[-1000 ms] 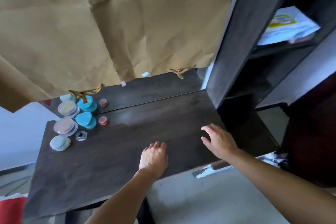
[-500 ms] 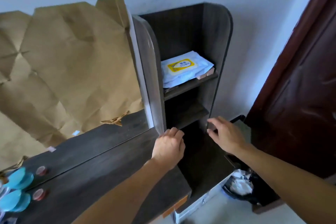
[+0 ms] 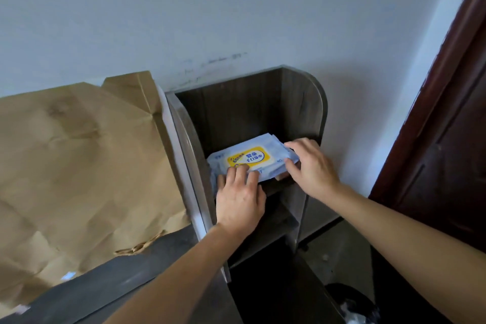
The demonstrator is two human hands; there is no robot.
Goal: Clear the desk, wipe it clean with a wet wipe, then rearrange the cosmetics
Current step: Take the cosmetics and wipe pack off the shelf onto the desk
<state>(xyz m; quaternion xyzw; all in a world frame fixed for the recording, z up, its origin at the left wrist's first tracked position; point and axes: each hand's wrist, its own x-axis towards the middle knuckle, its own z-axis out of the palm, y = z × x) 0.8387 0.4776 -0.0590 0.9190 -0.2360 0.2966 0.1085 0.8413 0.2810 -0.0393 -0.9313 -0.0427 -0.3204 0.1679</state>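
- Status: wet wipe stage at its start; no wipe drawn from the wet wipe pack (image 3: pixel 251 160), no wiping seen.
- Location of the wet wipe pack: flat on the top shelf (image 3: pixel 278 187) of the dark shelf unit (image 3: pixel 310 102), yellow label up, near edge overhanging the shelf front.
- Left hand (image 3: pixel 239 200): palm down on the near left end of the pack, fingers spread over the label edge; grip pressing rather than clenched round anything.
- Right hand (image 3: pixel 310 166): at the right end of the pack, thumb and fingers pinching its edge; grip grasping the pack.
- Surface (image 3: pixel 126 284): to the left of the shelf unit, only a dark strip in view below the brown paper (image 3: pixel 79 166); cleared or not, cannot tell from this strip.
- Cosmetics: not in view; rearranging judged not yet begun.
- Remaining, as judged: take out a wipe, wipe the surface, set the cosmetics in order.
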